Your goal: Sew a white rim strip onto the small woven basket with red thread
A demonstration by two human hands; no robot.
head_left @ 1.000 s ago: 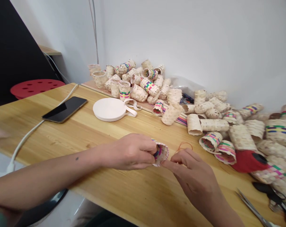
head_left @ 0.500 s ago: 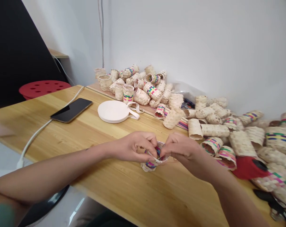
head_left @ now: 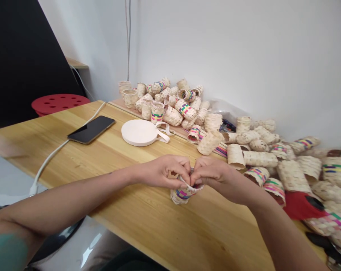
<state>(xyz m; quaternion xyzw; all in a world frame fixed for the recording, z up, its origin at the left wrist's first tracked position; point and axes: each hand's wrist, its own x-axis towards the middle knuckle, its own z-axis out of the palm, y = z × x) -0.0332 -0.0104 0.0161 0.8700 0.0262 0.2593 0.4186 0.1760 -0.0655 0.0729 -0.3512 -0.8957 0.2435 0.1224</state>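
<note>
head view.
"where's your small woven basket?"
"over the pine table, toward its near edge, right under your hands."
"and how's your grip?"
"your left hand and right hand are both closed, pinching the basket's rim between them; your fingers hide most of the pinched spot."
"what's around it?"
"a phone and a roll of pale strap lie toward the table's middle, with a heap of woven baskets along its far edge."

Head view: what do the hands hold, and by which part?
The left hand and right hand both pinch a small woven basket at its rim.
</note>
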